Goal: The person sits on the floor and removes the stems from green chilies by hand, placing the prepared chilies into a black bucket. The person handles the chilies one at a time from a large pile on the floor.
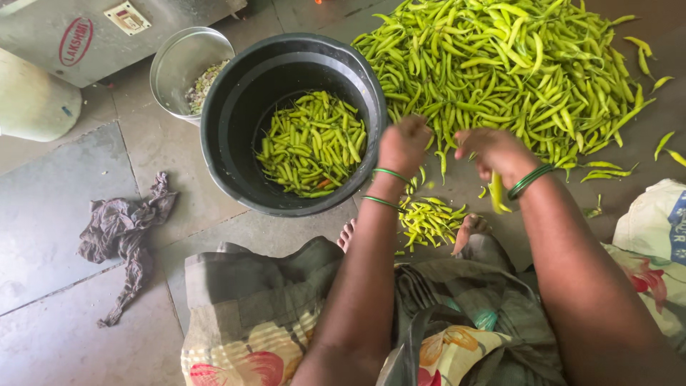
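Head view looks straight down at a person seated on a stone floor (64, 214), both bare arms stretched forward over green chillies. Left hand (404, 145) is curled shut at the near edge of the big chilli heap (514, 64), knuckles up — what it grips cannot be made out, as it is blurred. Right hand (496, 154) sits just beside it, fingers bent closed, with 1 long green chilli (496, 194) hanging down below the palm. Green bangles circle both wrists — 2 on the left (389, 174), a stack on the right (530, 181). Between the person's feet lies a small pile of chillies (429, 218), near the hands and apart from the main heap. Left of the hands stands a black bucket (236, 107), partly filled with more chillies. Behind the bucket, touching its rim, is a steel bowl (179, 61) holding pale scraps. A crumpled brown cloth (121, 229) lies on the floor well to the left, and a white sack (657, 214) shows at the right edge.
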